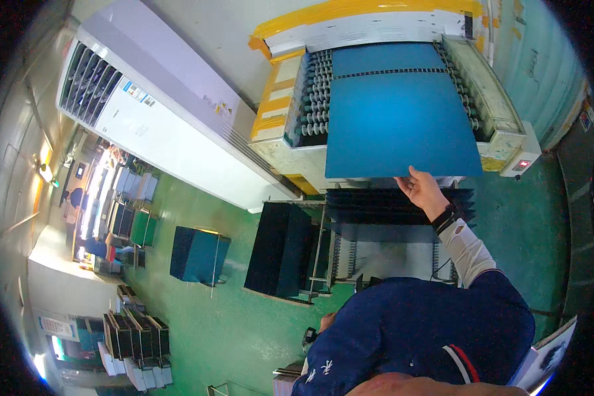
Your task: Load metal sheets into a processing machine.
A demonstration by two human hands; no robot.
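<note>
A large flat blue board [402, 122] lies on the roller conveyor [315, 99], its near edge jutting out past the conveyor's front. My right hand [422, 190] is closed on that near edge, right of its middle, with a fingertip on the upper face; the other fingers are partly hidden. Farther in on the rollers lies a second blue board [386, 59], with a narrow strip of rollers between the two. Low in the view, a bit of my left hand [327, 321] shows beside my body; its fingers are hidden.
Below the conveyor's front stands a rack of dark upright boards [396, 204]. Left of it are another dark board rack [280, 251] and a blue board stack [200, 255] on the green floor [211, 323]. A tall white air conditioner [171, 132] stands left of the conveyor.
</note>
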